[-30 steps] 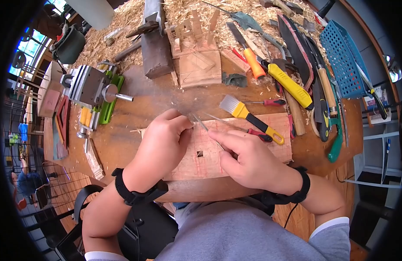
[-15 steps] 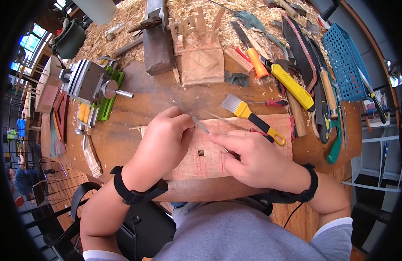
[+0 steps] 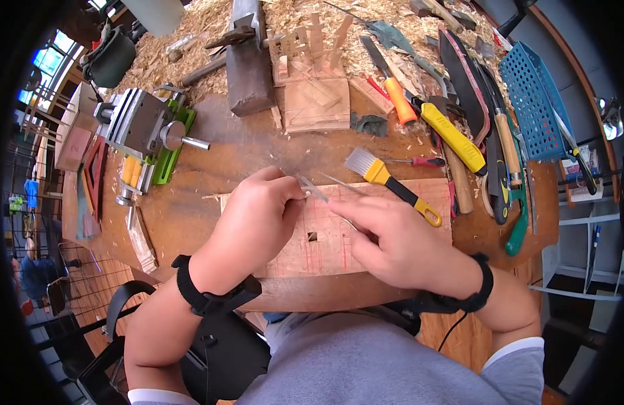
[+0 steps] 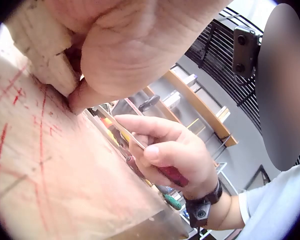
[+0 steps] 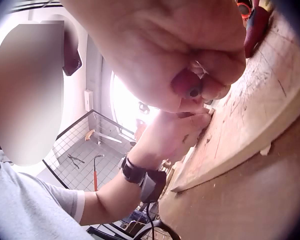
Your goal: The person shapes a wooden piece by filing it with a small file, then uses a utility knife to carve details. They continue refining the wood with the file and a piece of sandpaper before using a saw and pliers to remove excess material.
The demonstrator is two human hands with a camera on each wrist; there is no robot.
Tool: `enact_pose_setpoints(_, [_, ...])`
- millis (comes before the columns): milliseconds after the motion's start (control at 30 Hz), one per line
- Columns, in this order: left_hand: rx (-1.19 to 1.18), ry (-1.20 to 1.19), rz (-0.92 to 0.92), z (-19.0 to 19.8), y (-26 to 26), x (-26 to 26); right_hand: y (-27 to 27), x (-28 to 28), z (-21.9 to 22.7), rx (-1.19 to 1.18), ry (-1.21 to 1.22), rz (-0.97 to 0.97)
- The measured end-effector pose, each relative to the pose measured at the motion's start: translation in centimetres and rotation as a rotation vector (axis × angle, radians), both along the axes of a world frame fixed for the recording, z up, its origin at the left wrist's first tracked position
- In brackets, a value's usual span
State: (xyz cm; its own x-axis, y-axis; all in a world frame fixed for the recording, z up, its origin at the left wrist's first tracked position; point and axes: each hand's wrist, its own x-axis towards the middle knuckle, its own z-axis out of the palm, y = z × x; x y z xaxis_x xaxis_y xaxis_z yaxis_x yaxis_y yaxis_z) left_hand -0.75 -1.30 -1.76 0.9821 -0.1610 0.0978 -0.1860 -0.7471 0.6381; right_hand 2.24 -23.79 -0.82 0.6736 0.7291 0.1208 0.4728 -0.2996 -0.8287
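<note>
My right hand (image 3: 396,239) grips a slim file by its red handle (image 4: 174,175), index finger stretched along the flat metal blade (image 3: 316,192). The blade reaches toward the fingertips of my left hand (image 3: 258,209). There my left hand pinches a small pale piece of wood (image 4: 42,45), mostly hidden by the hand in the head view. Under both hands lies a wooden board (image 3: 291,260) marked with red lines and pierced by a small square hole (image 3: 312,237). Another thin metal tool (image 3: 339,182) lies beyond the right hand, its handle end covered.
A yellow-and-black brush (image 3: 393,182) lies across the board's far right. A grey vise (image 3: 140,125) stands at left. Chisels, a yellow-handled tool (image 3: 453,138) and a blue basket (image 3: 533,101) crowd the right. Wood shavings (image 3: 190,40), a dark metal block (image 3: 250,81) and joined wooden pieces (image 3: 315,101) lie behind.
My right hand has shifted slightly right with the file and now covers the red-and-black handle of the tool lying behind it. The left hand keeps its pinch, almost in place.
</note>
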Motion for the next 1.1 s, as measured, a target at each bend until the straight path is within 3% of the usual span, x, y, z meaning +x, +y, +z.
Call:
enact_pose_setpoints(233, [0.011,0.016,-0.004,0.4,-0.1,0.1,0.1,-1.8,-1.1,-0.078,0.044,-0.042])
enact_pose_setpoints(333, [-0.014,0.020,-0.017,0.2,0.2,0.3,0.4,-1.8,-1.8,0.011,-0.040,-0.053])
enact_pose_setpoints(400, [-0.014,0.010,-0.024,0.4,0.4,0.5,0.1,-2.5,-0.9,0.004,0.040,-0.104])
enact_pose_setpoints(733, [-0.009,-0.030,-0.053,0.0,0.4,0.4,0.5,-2.1,-1.4,-0.028,-0.048,-0.020])
enact_pose_setpoints(833, [0.014,-0.047,-0.052,-0.1,0.3,0.4,0.5,-2.9,-0.9,-0.110,0.066,-0.049])
enact_pose_setpoints(900, [0.001,-0.053,-0.062,-0.3,0.3,0.3,1.6,-2.1,-1.7,0.020,0.018,-0.074])
enact_pose_setpoints(1000, [-0.013,-0.075,-0.056,-0.3,0.3,0.3,2.0,-0.4,-2.5,0.093,-0.118,-0.082])
enact_pose_setpoints(1100, [-0.033,-0.092,-0.035,-0.2,0.4,0.2,1.4,-1.3,-1.6,0.092,-0.103,-0.121])
